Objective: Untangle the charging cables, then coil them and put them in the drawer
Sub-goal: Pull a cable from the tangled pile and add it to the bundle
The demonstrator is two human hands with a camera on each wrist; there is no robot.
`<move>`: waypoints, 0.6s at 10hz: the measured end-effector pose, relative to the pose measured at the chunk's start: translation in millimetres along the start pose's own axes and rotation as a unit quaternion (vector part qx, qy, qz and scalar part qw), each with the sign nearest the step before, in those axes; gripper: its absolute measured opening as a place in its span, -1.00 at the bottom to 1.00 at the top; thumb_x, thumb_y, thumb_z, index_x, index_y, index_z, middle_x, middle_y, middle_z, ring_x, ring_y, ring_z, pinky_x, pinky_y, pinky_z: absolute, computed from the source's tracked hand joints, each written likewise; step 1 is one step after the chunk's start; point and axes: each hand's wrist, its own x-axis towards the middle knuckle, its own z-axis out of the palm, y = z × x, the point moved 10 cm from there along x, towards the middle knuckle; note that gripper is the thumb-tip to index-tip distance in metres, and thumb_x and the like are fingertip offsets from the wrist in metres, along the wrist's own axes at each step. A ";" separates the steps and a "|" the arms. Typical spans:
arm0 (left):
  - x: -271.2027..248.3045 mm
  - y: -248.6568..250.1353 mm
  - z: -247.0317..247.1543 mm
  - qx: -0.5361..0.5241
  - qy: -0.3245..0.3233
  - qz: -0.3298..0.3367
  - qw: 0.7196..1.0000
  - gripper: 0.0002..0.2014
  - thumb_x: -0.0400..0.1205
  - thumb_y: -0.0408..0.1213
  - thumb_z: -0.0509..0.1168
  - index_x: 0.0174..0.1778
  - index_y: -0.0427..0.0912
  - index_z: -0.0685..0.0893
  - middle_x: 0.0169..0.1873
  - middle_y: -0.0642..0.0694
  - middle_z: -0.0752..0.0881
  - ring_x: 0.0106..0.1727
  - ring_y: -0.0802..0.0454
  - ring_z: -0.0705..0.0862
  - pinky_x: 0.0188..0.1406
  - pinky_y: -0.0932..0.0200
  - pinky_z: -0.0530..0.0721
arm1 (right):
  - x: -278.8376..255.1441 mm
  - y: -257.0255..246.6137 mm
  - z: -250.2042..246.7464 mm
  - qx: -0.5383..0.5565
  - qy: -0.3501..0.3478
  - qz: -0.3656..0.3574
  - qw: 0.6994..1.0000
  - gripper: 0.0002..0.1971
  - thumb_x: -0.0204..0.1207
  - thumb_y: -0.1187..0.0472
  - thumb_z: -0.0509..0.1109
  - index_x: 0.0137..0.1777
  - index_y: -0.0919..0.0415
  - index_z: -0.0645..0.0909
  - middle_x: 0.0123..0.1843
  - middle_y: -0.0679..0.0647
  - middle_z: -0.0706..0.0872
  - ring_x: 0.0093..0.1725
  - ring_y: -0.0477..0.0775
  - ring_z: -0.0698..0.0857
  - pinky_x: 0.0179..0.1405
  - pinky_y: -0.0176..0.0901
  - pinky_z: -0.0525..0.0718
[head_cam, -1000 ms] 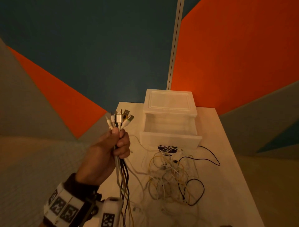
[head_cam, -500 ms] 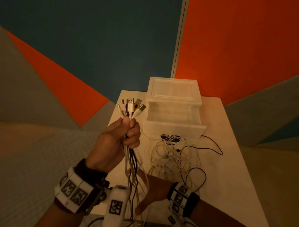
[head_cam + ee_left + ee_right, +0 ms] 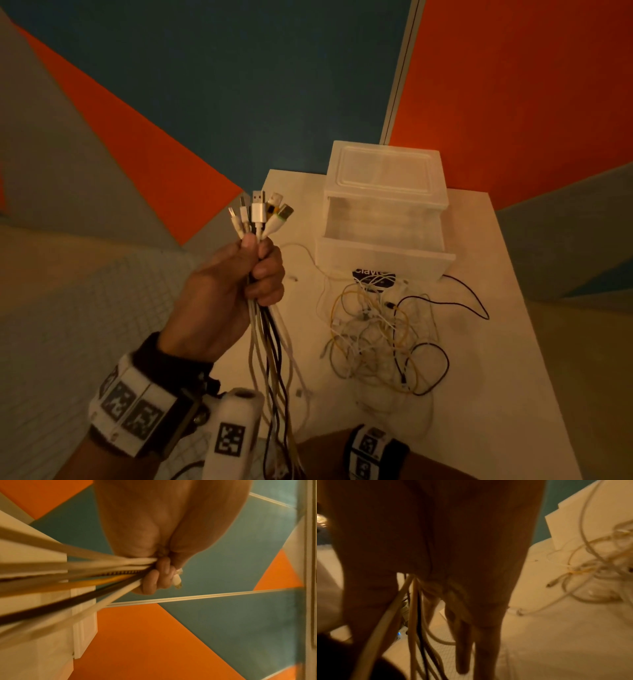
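My left hand (image 3: 253,270) is raised above the table's left edge and grips a bundle of charging cables (image 3: 270,342) in its fist. Their plugs (image 3: 260,212) fan out above the thumb. In the left wrist view the curled fingers (image 3: 157,574) clamp white, yellow and black cords. The cords hang down to my right hand (image 3: 322,452), mostly hidden at the bottom edge. In the right wrist view that hand (image 3: 426,601) has straight fingers, with the cords running between thumb and fingers. A tangle of cables (image 3: 380,335) lies on the table.
A clear plastic drawer unit (image 3: 383,178) stands at the back of the white table (image 3: 496,377), its drawer (image 3: 383,260) pulled open toward the tangle. A black cord (image 3: 469,301) trails right of it. Orange and blue wall panels rise behind.
One second ago only the left hand showed. The right hand then came in under the bundle and now sits lower along the hanging cords. The left hand keeps its grip.
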 end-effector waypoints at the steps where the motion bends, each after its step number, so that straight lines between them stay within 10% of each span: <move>1: -5.8 -5.0 -9.6 -0.008 0.013 -0.006 1.000 -0.78 0.74 -0.18 0.04 -0.17 -0.19 0.43 -0.38 -0.03 0.32 -0.49 0.16 0.25 -0.50 0.24 0.34 | 69.4 65.2 -37.5 -0.121 0.121 0.013 0.985 -0.61 0.62 0.16 0.39 0.40 0.29 0.55 0.11 0.11 0.73 -0.05 0.00 0.73 -0.03 -0.15 0.64; 2: -12.1 -6.3 -24.4 -0.012 0.032 -0.003 0.999 -0.78 0.73 -0.16 0.11 -0.18 -0.19 0.47 -0.37 -0.03 0.32 -0.49 0.16 0.24 -0.49 0.22 0.33 | 120.7 73.3 -92.4 -0.173 0.194 -0.043 0.965 -0.60 0.57 0.22 0.44 0.39 0.28 0.56 0.12 0.10 0.72 -0.10 -0.06 0.72 -0.09 -0.19 0.68; 3: -14.2 -4.4 -36.5 -0.043 0.025 0.007 0.999 -0.77 0.67 -0.12 0.31 -0.15 -0.18 0.46 -0.36 -0.03 0.34 -0.48 0.16 0.27 -0.48 0.21 0.35 | 146.5 2.6 -147.2 -0.071 0.031 0.064 0.995 -0.45 0.52 0.16 0.52 0.50 0.14 0.47 0.21 -0.03 0.62 -0.04 -0.12 0.69 -0.03 -0.22 0.69; 4: -15.2 -4.2 -46.6 -0.058 0.029 0.010 0.998 -0.73 0.63 -0.10 0.38 -0.15 -0.18 0.46 -0.37 -0.02 0.36 -0.49 0.17 0.28 -0.49 0.22 0.36 | 159.7 -23.5 -240.9 -0.022 0.124 0.044 0.991 -0.63 0.46 0.39 0.49 0.29 0.31 0.64 0.12 0.15 0.75 -0.21 -0.08 0.71 -0.18 -0.22 0.72; 5: -14.3 -6.3 -51.2 -0.067 0.029 0.006 0.997 -0.73 0.63 -0.09 0.38 -0.17 -0.19 0.49 -0.40 -0.02 0.40 -0.51 0.18 0.32 -0.51 0.23 0.39 | 166.5 -33.3 -313.5 -0.076 0.323 0.053 0.942 -0.75 0.45 0.43 0.35 0.11 0.33 0.70 0.16 0.27 0.75 0.09 0.18 0.71 0.09 -0.10 0.63; 6: -11.4 -12.6 -60.1 -0.100 0.018 -0.001 0.995 -0.74 0.65 -0.11 0.37 -0.18 -0.21 0.53 -0.40 -0.04 0.45 -0.52 0.18 0.40 -0.51 0.22 0.44 | 179.0 -40.1 -362.4 -0.128 0.431 0.082 0.889 -0.63 0.53 0.43 0.24 0.35 0.31 0.51 0.44 0.27 0.48 0.43 0.26 0.49 0.37 -0.05 0.48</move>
